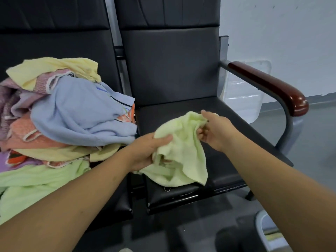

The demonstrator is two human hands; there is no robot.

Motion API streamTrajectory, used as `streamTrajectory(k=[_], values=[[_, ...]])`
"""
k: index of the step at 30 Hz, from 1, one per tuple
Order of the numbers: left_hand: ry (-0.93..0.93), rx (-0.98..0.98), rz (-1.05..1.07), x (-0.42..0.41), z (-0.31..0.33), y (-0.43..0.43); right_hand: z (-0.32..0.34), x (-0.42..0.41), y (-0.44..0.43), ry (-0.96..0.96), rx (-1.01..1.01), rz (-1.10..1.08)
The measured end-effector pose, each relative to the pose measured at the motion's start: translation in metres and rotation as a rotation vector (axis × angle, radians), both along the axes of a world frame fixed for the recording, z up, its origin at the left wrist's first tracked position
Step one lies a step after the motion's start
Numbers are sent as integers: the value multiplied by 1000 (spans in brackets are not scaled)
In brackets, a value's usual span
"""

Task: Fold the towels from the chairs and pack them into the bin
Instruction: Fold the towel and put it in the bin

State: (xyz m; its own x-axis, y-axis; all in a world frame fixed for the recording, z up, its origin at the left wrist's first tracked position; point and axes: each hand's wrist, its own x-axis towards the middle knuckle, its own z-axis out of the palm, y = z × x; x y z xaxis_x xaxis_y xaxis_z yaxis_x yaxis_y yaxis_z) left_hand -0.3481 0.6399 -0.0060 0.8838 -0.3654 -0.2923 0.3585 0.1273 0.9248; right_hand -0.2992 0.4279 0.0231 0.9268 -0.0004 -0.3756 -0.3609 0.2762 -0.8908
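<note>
A pale green towel (181,151) is gripped by both hands at the centre of the frame. The left hand (147,151) is closed on the towel's left side, its thumb laid across the top of the cloth and its fingers buried in the folds below. The right hand (216,131) pinches the upper right edge of the same towel, the fingers curled in against the cloth. The towel is held crumpled and unfolded, its lower part draped over the front edge of the black chair seat (236,142) at centre right.

A loose thread (167,189) is seen hanging just under the towel's lower hem, against the seat's front edge.

To the left of the hands, a heap of unfolded towels (54,124) is piled on the neighbouring chair (54,33), filling the left side of the frame. A light blue towel (81,113) lies on top toward the right of the heap, a pale yellow towel (51,70) is spread at its upper part, pink and orange ones are pressed beneath, and another green towel (36,182) spills off at the lower left.

A dark red armrest (269,86) is seen at the right of the frame. A clear plastic bin (243,91) is visible behind it, against the white wall. A pale container rim (263,230) is cut off by the lower right corner, on the floor.
</note>
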Motion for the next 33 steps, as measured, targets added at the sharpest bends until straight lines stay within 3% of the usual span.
streamTrajectory(k=[3,6,9,12,13,16,21,24,26,30,33], values=[[38,-226,165,9,7,-8,-20,0,-1,92,-244,182],[91,-229,244,16,6,-7,-42,-8,7,89,-639,405],[137,-235,369,23,-3,-1,-62,-12,15,103,-712,475],[211,-441,556,32,-10,6,-74,-9,21,136,-619,429],[253,-481,604,35,-15,7,-75,-10,22,124,-670,448],[369,-264,570,33,-25,7,-75,-13,28,118,-799,488],[349,275,191,24,-35,4,-67,-4,30,152,-342,379],[314,369,88,23,-39,-4,-56,0,32,164,-43,339],[191,254,180,25,-36,-10,-47,1,31,150,86,347],[101,-197,457,35,-17,-8,-35,4,19,62,270,277],[68,-329,558,38,-6,3,-29,5,8,27,376,233]])
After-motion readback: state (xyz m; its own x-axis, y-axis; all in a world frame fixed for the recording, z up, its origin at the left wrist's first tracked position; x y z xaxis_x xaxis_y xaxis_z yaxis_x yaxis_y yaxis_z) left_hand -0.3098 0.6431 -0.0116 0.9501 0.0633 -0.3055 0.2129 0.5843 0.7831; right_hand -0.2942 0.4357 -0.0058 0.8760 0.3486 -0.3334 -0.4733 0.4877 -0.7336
